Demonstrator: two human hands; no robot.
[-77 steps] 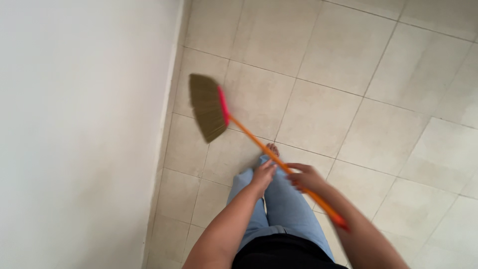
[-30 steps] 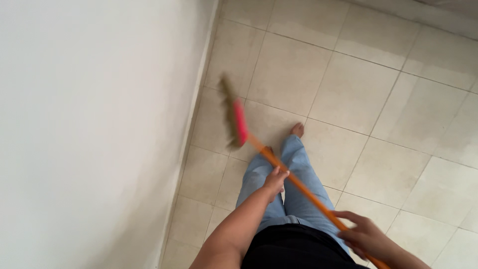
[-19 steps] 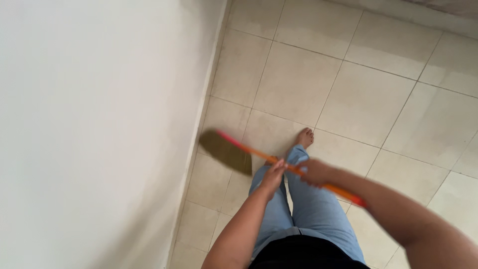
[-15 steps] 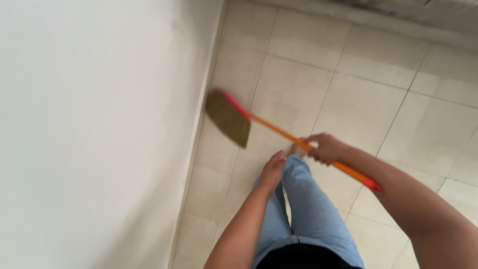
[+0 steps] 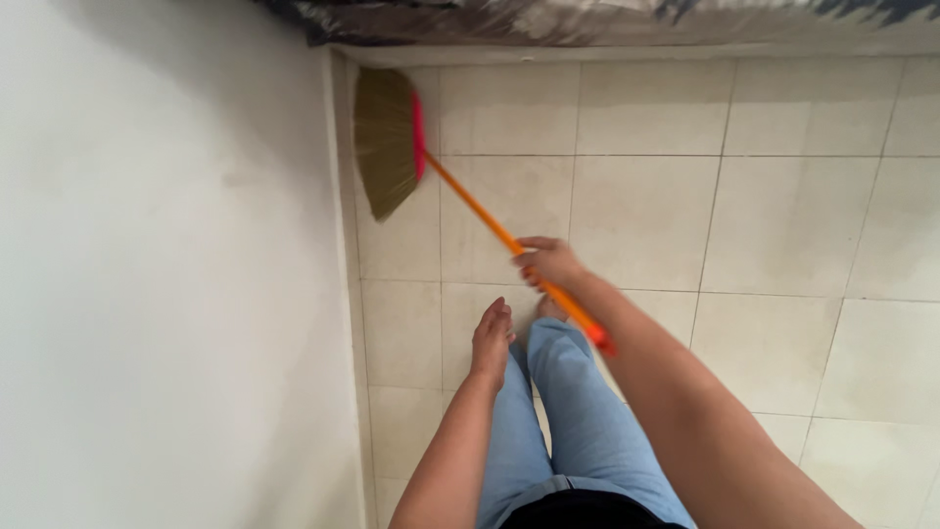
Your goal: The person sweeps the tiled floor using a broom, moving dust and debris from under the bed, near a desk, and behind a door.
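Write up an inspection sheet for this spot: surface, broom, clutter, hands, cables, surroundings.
Surface: pale tiled floor with darker grout lines.
Job's things: broom, tan bristles, pink head, orange handle; bristles lie along the wall base in the corner.
Clutter: nothing seen.
Grippers: right hand grips the broom handle near its upper end; left hand is off the handle, open, fingers together, above the jeans.
Cables: nothing seen.
Surroundings: white wall on the left; dark patterned fabric runs along the top edge; a bare toe shows just below the right hand.
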